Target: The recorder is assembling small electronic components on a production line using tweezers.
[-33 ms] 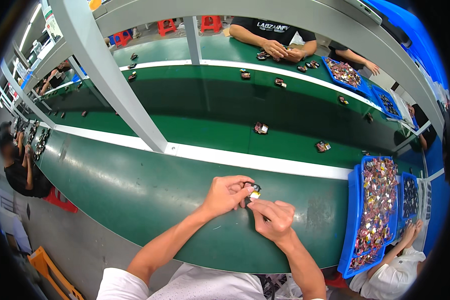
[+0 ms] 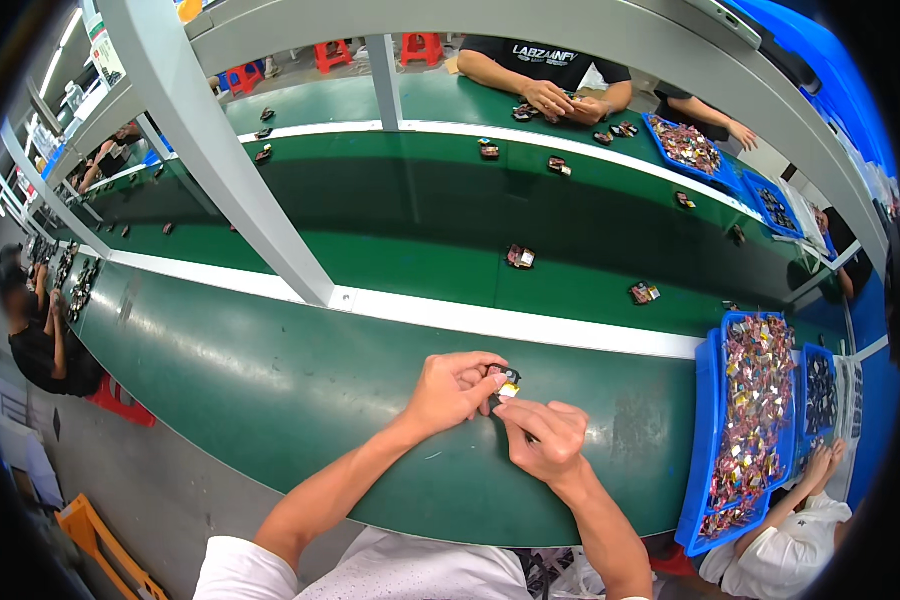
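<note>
Both hands, left hand (image 2: 452, 388) and right hand (image 2: 542, 436), keep their grip on the small black part (image 2: 507, 379), unmoved.

Green workbench (image 2: 270, 390), grey frame post (image 2: 220, 160) (red stools (image 2: 335, 55) behind).

- Table (image 2: 270, 400): glossy dark green, white strip along its far edge.
- Tray (image 2: 698, 440): bright blue, filled with red, silver and gold pieces.
- Small part (image 2: 508, 380): black with a yellow patch.
- Stools (image 2: 422, 48): red.

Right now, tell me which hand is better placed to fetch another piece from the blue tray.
Right. The right hand lies nearer the blue tray at the person's right; the left hand sits farther off, pinching the small dark part.
</note>
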{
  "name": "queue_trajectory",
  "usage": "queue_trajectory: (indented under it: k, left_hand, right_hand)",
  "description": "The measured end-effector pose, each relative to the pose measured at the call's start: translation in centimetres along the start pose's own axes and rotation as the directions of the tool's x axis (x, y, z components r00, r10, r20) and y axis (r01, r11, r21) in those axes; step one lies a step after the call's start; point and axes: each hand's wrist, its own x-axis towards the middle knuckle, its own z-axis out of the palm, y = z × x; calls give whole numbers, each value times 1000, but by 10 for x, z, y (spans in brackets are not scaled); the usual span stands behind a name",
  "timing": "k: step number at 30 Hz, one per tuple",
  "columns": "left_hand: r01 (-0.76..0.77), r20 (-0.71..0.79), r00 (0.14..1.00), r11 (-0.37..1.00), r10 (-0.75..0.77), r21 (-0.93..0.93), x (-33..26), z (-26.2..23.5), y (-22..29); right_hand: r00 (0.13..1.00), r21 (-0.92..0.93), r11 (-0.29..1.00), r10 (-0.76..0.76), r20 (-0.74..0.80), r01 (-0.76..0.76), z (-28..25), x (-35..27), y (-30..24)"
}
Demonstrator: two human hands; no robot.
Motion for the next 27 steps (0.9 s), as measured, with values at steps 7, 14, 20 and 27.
queue_trajectory:
  k: [7, 14, 20, 27]
  left_hand:
    - [-136, -105, 983, 983, 149, 120, 1, 9, -6]
    - [-113, -111, 984, 973, 137, 203, 2, 14, 0]
    - [-40, -62, 997, 993, 47, 108, 2, 12, 13]
    - [-320, -109, 916, 867, 386, 382, 5, 18, -10]
  right_hand:
    - [1000, 21, 1000, 1, -9, -1, 2, -1, 3]
    - [999, 33, 999, 35, -16, -34, 2, -3, 6]
    - [993, 70, 992, 105, -56, -101, -4, 1, 3]
    - [991, 85, 992, 103, -86, -96, -3, 2, 5]
